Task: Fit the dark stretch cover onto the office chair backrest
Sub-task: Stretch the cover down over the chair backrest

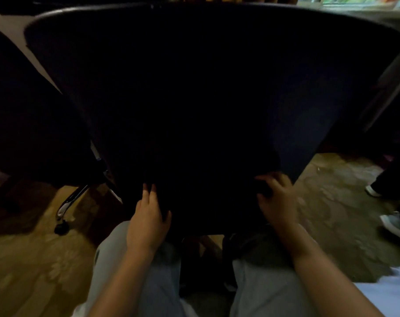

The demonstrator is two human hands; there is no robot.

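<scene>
- Trouser legs [135,282] in pale grey fill the near edge, knees apart, with both bare forearms reaching forward over them.
- Left hand [147,225]: its fingers lie fairly straight up the fabric and the thumb is tucked in on the right, so a fold of the dark stretch cover [205,191] is pinched between them.
- Right hand [280,202]: the fingers are curled tightly and the thumb is closed under them — it grips a bunched piece of the same cover at the lower right corner.
- The cover lies over the office chair backrest [217,53], which rises wide and dark just beyond the hands and blocks nearly all of the far view. Its bottom hem sits at hand level; the dim light hides how far the hem has gone under.
- To the left, a chrome chair leg [73,200] slopes down to a black caster [61,227] on the floor.
- Farther left stands a second dark chair [29,110], close beside the backrest.
- Patterned carpet [331,202] — brownish, worn-looking — shows on both sides.
- At the far right edge a pale shoe [393,225] and another shoe [372,191] rest on the carpet, well apart from the hands.
</scene>
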